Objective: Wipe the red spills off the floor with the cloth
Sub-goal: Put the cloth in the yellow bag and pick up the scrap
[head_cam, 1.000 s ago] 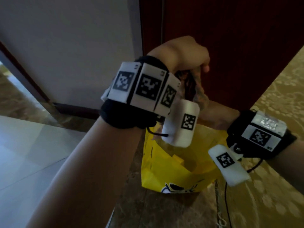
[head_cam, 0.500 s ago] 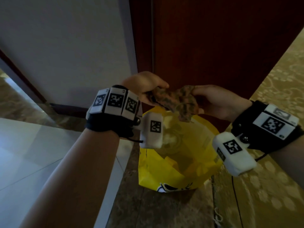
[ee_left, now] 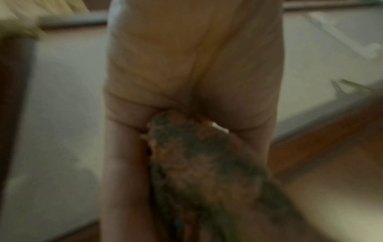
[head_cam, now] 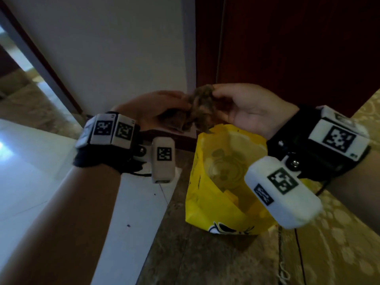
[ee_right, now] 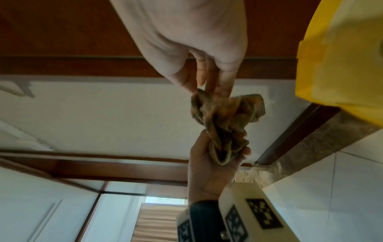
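A crumpled brown mottled cloth (head_cam: 195, 111) hangs in the air between both hands, just above the rim of a yellow bag (head_cam: 207, 202). My left hand (head_cam: 158, 109) grips its lower left end, fingers curled round it; in the right wrist view the left hand (ee_right: 215, 157) holds the bunched end of the cloth (ee_right: 225, 121). My right hand (head_cam: 232, 105) pinches the upper end between thumb and fingertips, as the right hand (ee_right: 209, 81) shows in its own wrist view. The left wrist view is blurred, with the cloth (ee_left: 199, 157) in the palm. No red spill is in view.
The yellow bag stands open on a brown marble strip (head_cam: 185, 254) of floor, against a dark red door (head_cam: 287, 48). White floor tiles (head_cam: 37, 171) lie to the left, a patterned beige carpet (head_cam: 339, 243) to the right. A white wall (head_cam: 113, 48) rises behind.
Both hands have lowered and drawn apart with the cloth between them. A second ago the left hand was raised in front of the camera with the cloth bunched in it.
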`<control>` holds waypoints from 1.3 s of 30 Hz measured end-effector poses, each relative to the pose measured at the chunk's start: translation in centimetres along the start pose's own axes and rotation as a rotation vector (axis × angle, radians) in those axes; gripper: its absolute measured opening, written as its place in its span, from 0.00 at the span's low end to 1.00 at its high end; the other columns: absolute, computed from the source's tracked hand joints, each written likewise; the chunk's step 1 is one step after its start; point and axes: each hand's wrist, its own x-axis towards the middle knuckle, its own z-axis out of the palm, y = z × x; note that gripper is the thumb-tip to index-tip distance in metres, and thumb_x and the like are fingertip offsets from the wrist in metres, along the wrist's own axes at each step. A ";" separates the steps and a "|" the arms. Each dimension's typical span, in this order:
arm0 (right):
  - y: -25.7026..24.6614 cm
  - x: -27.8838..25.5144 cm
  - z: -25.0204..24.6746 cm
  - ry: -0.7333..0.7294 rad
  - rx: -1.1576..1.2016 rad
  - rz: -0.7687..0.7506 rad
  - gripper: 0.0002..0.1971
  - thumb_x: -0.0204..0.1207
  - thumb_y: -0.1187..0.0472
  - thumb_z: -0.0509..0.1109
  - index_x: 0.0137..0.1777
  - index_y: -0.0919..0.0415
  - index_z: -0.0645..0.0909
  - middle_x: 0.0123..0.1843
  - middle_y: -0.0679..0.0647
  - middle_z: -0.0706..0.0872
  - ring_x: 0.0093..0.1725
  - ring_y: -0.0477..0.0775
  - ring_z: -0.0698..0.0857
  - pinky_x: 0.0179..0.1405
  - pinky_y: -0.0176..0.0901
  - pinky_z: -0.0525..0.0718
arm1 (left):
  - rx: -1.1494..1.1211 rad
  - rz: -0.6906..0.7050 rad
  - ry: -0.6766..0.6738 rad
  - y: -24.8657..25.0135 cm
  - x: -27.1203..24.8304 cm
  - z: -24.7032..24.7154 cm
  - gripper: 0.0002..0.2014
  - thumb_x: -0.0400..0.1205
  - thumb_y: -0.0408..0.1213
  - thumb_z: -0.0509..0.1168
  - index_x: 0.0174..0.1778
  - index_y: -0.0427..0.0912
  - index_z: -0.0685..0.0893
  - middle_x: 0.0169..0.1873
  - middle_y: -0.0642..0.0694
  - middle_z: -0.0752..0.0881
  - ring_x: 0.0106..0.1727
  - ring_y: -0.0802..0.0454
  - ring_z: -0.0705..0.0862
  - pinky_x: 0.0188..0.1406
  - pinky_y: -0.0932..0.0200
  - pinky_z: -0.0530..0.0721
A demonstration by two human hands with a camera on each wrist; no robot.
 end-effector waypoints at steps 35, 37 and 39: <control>15.8 8.6 8.1 -0.225 -1.038 0.301 0.07 0.78 0.62 0.63 0.51 0.59 0.82 0.35 0.49 0.79 0.32 0.47 0.76 0.29 0.38 0.71 | 0.875 -0.685 0.410 -35.6 -4.8 -4.2 0.17 0.78 0.41 0.68 0.62 0.40 0.79 0.59 0.38 0.81 0.59 0.39 0.82 0.55 0.51 0.80; 16.1 8.6 8.2 -0.247 -1.045 0.301 0.07 0.79 0.62 0.63 0.52 0.60 0.81 0.36 0.49 0.80 0.33 0.47 0.77 0.31 0.38 0.72 | 0.937 -0.621 0.436 -36.1 -4.7 -3.6 0.13 0.81 0.37 0.63 0.61 0.39 0.76 0.57 0.38 0.83 0.57 0.38 0.84 0.51 0.50 0.81; 16.3 8.6 8.1 -0.266 -1.051 0.297 0.07 0.79 0.62 0.62 0.51 0.60 0.81 0.36 0.49 0.80 0.33 0.47 0.77 0.31 0.38 0.72 | 0.913 -0.581 0.479 -36.2 -4.3 -3.0 0.14 0.83 0.34 0.60 0.63 0.37 0.71 0.54 0.36 0.85 0.54 0.36 0.85 0.47 0.47 0.81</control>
